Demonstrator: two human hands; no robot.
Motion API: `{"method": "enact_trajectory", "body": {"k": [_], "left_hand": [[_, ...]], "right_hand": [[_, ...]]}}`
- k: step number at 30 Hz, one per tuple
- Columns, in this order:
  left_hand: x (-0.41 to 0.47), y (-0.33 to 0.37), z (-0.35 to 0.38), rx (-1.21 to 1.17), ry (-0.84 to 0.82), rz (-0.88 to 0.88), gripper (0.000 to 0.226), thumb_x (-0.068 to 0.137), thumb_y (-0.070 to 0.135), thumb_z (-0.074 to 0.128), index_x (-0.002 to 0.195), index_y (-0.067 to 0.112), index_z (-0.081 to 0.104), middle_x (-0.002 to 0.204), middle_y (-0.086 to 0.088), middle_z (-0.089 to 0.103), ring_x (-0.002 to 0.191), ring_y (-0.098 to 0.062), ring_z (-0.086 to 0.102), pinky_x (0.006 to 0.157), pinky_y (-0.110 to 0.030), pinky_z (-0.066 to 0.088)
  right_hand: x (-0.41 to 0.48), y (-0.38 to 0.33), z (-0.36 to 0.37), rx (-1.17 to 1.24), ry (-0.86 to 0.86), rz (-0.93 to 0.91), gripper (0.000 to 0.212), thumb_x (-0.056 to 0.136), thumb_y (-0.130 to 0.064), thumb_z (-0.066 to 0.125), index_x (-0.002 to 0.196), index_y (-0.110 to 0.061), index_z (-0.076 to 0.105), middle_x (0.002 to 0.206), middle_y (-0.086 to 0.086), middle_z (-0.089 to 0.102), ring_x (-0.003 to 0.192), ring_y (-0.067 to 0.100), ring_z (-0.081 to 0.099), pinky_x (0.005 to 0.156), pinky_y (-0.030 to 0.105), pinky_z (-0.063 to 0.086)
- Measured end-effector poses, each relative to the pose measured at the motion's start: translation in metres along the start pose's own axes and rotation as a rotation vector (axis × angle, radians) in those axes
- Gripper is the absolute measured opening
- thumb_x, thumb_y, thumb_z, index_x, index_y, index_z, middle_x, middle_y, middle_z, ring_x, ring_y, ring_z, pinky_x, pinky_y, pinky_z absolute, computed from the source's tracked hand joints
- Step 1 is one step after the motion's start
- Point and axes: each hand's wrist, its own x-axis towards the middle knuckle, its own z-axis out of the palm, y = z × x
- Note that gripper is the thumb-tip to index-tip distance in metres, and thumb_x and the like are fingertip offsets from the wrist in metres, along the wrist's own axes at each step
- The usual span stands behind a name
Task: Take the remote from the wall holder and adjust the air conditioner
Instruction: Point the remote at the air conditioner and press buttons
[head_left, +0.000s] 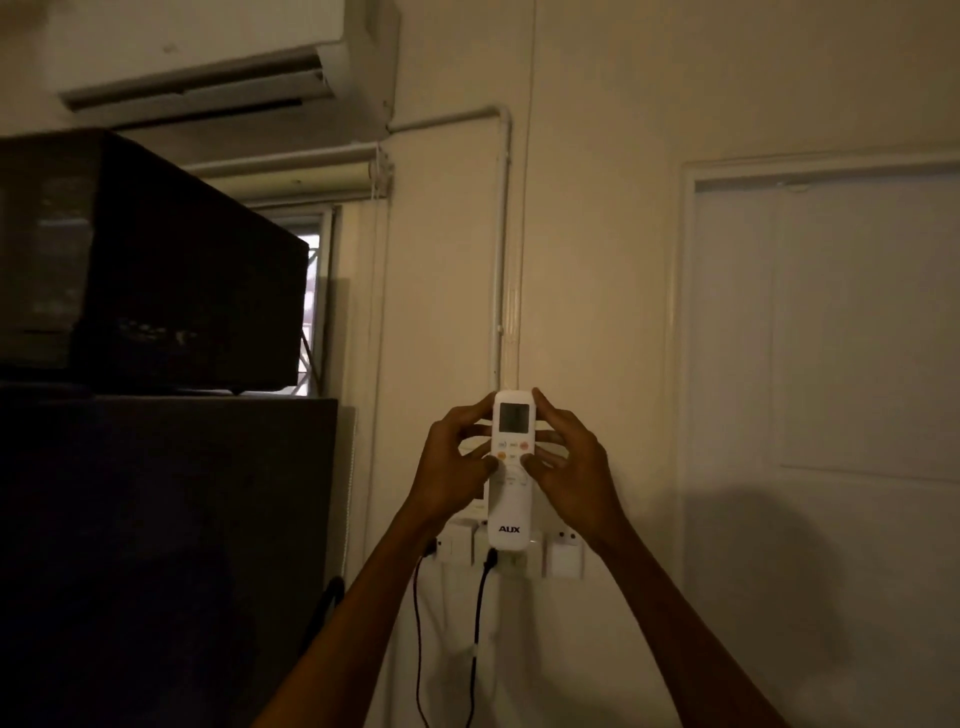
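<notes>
A white remote (511, 512) with a small screen, coloured buttons and the letters AUX stands upright in front of the wall. My left hand (453, 467) grips its left side and my right hand (570, 470) grips its right side, with both thumbs resting on the button area. The white air conditioner (208, 52) hangs on the wall at the top left, its flap slightly ajar. The wall holder is hidden behind the remote and my hands.
White wall sockets (563, 558) sit just below the remote, with two black cables (475, 649) hanging down. A dark microwave (145, 265) rests on a dark fridge (166, 545) at the left. A pale door (831, 338) is at the right. A window (314, 291) shows behind the microwave.
</notes>
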Motion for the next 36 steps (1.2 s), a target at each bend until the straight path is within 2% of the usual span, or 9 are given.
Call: {"method": "enact_trajectory", "body": {"k": [4,9,14,17,21,24,30,36], "left_hand": [[-0.028,0.035,-0.015,0.032,-0.003,0.001,0.061,0.077,-0.004,0.065,0.130,0.021,0.048,0.128,-0.005,0.053,0.098,-0.002,0.055,0.067,0.000,0.047],[-0.049,0.071,-0.039,0.047,0.014,-0.020,0.062,0.077,-0.001,0.066,0.131,0.022,0.046,0.129,-0.003,0.050,0.099,-0.002,0.055,0.068,0.000,0.047],[-0.062,0.097,-0.067,0.052,0.017,-0.001,0.063,0.076,0.000,0.067,0.129,0.027,0.047,0.129,0.000,0.050,0.105,-0.004,0.055,0.073,-0.009,0.053],[-0.075,0.108,-0.087,0.063,0.033,-0.014,0.064,0.076,-0.001,0.067,0.129,0.028,0.047,0.129,0.001,0.049,0.104,-0.004,0.055,0.073,-0.013,0.054],[-0.091,0.117,-0.117,0.066,0.048,-0.033,0.064,0.075,-0.002,0.067,0.128,0.028,0.047,0.130,0.002,0.049,0.103,-0.002,0.055,0.070,-0.010,0.054],[-0.099,0.124,-0.143,0.079,0.057,-0.040,0.063,0.075,-0.001,0.067,0.127,0.028,0.048,0.132,-0.001,0.050,0.105,-0.005,0.055,0.067,-0.010,0.054],[-0.117,0.146,-0.199,0.069,0.072,-0.012,0.059,0.077,-0.004,0.064,0.128,0.021,0.048,0.129,-0.003,0.052,0.102,-0.005,0.055,0.066,-0.003,0.049],[-0.145,0.159,-0.257,0.092,0.078,-0.014,0.055,0.077,-0.002,0.065,0.125,0.021,0.049,0.124,-0.002,0.053,0.108,-0.012,0.057,0.067,-0.007,0.053]], "right_hand": [[-0.022,-0.036,0.002,0.012,-0.001,0.018,0.068,0.081,0.004,0.062,0.139,-0.024,0.037,0.123,-0.006,0.050,0.099,-0.002,0.056,0.069,0.004,0.049],[-0.034,-0.079,0.008,0.012,-0.017,0.014,0.067,0.081,0.000,0.064,0.138,-0.026,0.039,0.125,-0.004,0.053,0.106,0.010,0.058,0.072,0.009,0.053],[-0.041,-0.117,0.018,0.030,-0.024,-0.005,0.067,0.081,-0.001,0.065,0.138,-0.025,0.040,0.125,-0.002,0.053,0.109,0.013,0.058,0.069,0.010,0.054],[-0.049,-0.138,0.031,0.026,-0.044,-0.013,0.068,0.080,-0.001,0.065,0.139,-0.023,0.039,0.129,0.002,0.053,0.111,0.015,0.058,0.076,0.015,0.055],[-0.061,-0.164,0.055,0.034,-0.059,-0.011,0.066,0.081,-0.001,0.065,0.138,-0.022,0.039,0.128,0.004,0.053,0.109,0.014,0.057,0.072,0.008,0.053],[-0.065,-0.186,0.074,0.040,-0.071,-0.024,0.067,0.081,0.002,0.064,0.138,-0.021,0.038,0.127,0.005,0.053,0.110,0.015,0.057,0.072,0.008,0.053],[-0.072,-0.232,0.117,0.024,-0.065,-0.041,0.064,0.081,-0.002,0.065,0.137,-0.019,0.039,0.119,-0.005,0.050,0.103,0.009,0.054,0.065,0.001,0.048],[-0.089,-0.270,0.166,0.027,-0.061,-0.030,0.064,0.081,-0.003,0.066,0.136,-0.019,0.039,0.121,0.000,0.054,0.107,0.014,0.058,0.068,0.007,0.052]]}}
